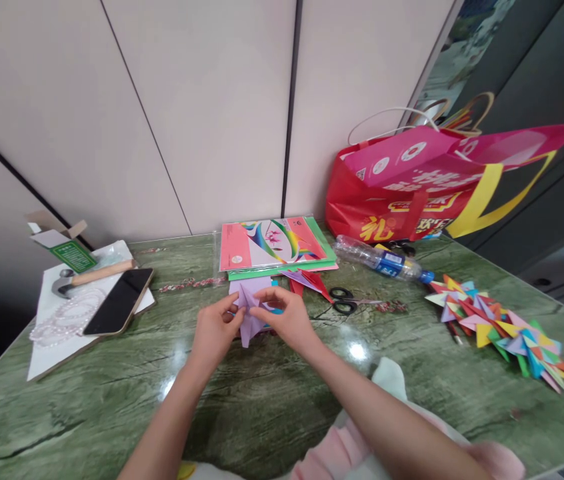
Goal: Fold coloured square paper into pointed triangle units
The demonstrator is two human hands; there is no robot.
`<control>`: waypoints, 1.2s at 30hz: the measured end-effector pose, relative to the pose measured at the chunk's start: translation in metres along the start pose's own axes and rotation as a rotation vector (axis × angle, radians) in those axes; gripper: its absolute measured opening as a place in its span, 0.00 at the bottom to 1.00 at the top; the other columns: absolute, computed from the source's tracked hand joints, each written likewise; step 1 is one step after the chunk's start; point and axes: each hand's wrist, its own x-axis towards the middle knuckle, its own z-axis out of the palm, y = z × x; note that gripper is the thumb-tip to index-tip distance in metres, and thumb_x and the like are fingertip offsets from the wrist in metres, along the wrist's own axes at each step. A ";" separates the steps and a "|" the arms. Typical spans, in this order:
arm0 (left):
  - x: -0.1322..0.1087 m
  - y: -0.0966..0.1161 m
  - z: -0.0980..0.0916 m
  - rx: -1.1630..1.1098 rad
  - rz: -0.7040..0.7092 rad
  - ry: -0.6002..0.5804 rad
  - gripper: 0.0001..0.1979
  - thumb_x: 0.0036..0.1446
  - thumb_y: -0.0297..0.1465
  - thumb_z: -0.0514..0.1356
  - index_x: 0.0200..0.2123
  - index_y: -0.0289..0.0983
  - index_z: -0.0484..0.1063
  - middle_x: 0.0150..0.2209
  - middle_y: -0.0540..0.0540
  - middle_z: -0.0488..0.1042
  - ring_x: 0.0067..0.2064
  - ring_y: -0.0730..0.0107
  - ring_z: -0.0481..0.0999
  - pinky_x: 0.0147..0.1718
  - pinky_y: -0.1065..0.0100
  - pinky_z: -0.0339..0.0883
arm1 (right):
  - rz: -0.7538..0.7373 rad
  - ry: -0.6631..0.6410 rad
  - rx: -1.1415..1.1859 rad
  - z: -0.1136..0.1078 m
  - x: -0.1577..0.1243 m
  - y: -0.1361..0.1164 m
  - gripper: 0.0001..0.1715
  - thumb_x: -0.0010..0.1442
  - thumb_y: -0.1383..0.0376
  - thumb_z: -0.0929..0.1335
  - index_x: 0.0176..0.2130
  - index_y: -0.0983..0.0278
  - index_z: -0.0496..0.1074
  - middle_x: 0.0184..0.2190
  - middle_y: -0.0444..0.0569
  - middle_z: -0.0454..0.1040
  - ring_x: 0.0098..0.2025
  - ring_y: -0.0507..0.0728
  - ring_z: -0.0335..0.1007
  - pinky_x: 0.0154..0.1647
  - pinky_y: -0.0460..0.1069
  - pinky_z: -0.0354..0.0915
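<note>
A partly folded lilac paper piece [251, 308] is held just above the green marble table [112, 400] near its middle. My left hand [215, 330] pinches its left side with thumb and fingers closed. My right hand [286, 319] pinches its right side in the same way. Behind the hands lies a pack of coloured paper [276, 245] with loose red and purple folded pieces [309, 280] in front of it.
Black scissors [345, 300], a plastic bottle [379, 259] and a red and pink shopping bag [412, 193] sit to the right. A long chain of coloured folded triangles [502, 330] lies far right. At the left are a phone [119, 300], a bead string, a hammer and a small box.
</note>
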 end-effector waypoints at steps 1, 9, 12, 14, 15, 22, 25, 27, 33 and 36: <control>0.000 0.000 0.000 0.012 0.005 0.005 0.22 0.44 0.34 0.60 0.44 0.30 0.73 0.23 0.50 0.71 0.20 0.72 0.69 0.19 0.72 0.66 | 0.001 -0.012 -0.006 0.000 0.000 0.002 0.13 0.43 0.63 0.72 0.32 0.65 0.73 0.30 0.48 0.75 0.35 0.55 0.70 0.39 0.50 0.64; 0.000 0.002 0.000 0.061 0.027 0.002 0.24 0.44 0.35 0.60 0.45 0.31 0.73 0.25 0.49 0.73 0.21 0.71 0.71 0.19 0.71 0.66 | 0.013 -0.022 -0.028 0.002 0.001 0.010 0.08 0.47 0.64 0.70 0.31 0.66 0.72 0.29 0.48 0.75 0.33 0.55 0.71 0.39 0.51 0.65; -0.001 0.005 -0.001 0.077 0.024 -0.012 0.23 0.45 0.34 0.59 0.45 0.31 0.73 0.25 0.49 0.73 0.19 0.71 0.71 0.18 0.72 0.65 | 0.012 -0.028 -0.071 0.002 0.002 0.013 0.08 0.50 0.63 0.68 0.31 0.65 0.72 0.30 0.48 0.75 0.35 0.56 0.70 0.39 0.51 0.65; -0.001 0.006 -0.001 0.093 0.033 -0.005 0.22 0.45 0.34 0.59 0.45 0.31 0.73 0.24 0.49 0.72 0.19 0.72 0.70 0.17 0.72 0.64 | -0.005 -0.040 -0.105 0.001 0.003 0.015 0.08 0.50 0.63 0.67 0.30 0.64 0.72 0.32 0.48 0.74 0.37 0.56 0.70 0.39 0.51 0.65; -0.001 0.007 -0.001 0.093 0.034 -0.003 0.22 0.45 0.34 0.59 0.43 0.31 0.74 0.24 0.49 0.72 0.18 0.72 0.70 0.17 0.72 0.64 | -0.016 -0.044 -0.122 0.001 0.003 0.015 0.08 0.51 0.62 0.67 0.30 0.64 0.72 0.32 0.48 0.74 0.38 0.56 0.69 0.39 0.51 0.65; -0.001 0.012 0.000 -0.104 -0.090 -0.043 0.23 0.42 0.38 0.62 0.39 0.28 0.75 0.27 0.45 0.74 0.21 0.70 0.70 0.19 0.69 0.67 | 0.022 -0.057 -0.062 0.000 0.003 0.013 0.09 0.51 0.61 0.67 0.28 0.66 0.72 0.27 0.48 0.74 0.31 0.54 0.69 0.33 0.48 0.65; -0.001 0.014 -0.001 -0.095 -0.086 0.001 0.23 0.39 0.37 0.64 0.39 0.28 0.75 0.29 0.44 0.75 0.23 0.70 0.70 0.21 0.70 0.65 | 0.043 -0.057 -0.020 0.001 0.003 0.011 0.09 0.48 0.61 0.68 0.25 0.67 0.72 0.23 0.47 0.74 0.25 0.53 0.68 0.28 0.47 0.64; 0.000 0.014 -0.002 -0.058 -0.072 0.029 0.24 0.39 0.37 0.64 0.40 0.29 0.75 0.29 0.44 0.76 0.22 0.72 0.69 0.21 0.71 0.64 | 0.043 -0.033 -0.001 0.001 0.002 0.010 0.09 0.47 0.62 0.69 0.25 0.67 0.73 0.23 0.47 0.75 0.26 0.53 0.68 0.28 0.47 0.64; 0.000 0.012 -0.004 0.066 0.089 0.112 0.19 0.41 0.36 0.64 0.38 0.35 0.76 0.30 0.46 0.76 0.27 0.70 0.71 0.27 0.70 0.66 | 0.038 -0.009 -0.008 0.000 0.001 0.003 0.08 0.46 0.62 0.69 0.24 0.65 0.75 0.24 0.46 0.76 0.27 0.55 0.71 0.32 0.49 0.66; -0.001 0.012 -0.006 0.199 0.160 0.169 0.16 0.43 0.36 0.63 0.37 0.37 0.76 0.30 0.47 0.75 0.27 0.70 0.70 0.26 0.70 0.65 | 0.020 -0.023 -0.021 0.000 0.000 0.001 0.08 0.48 0.63 0.68 0.24 0.64 0.76 0.24 0.46 0.77 0.29 0.56 0.71 0.33 0.50 0.67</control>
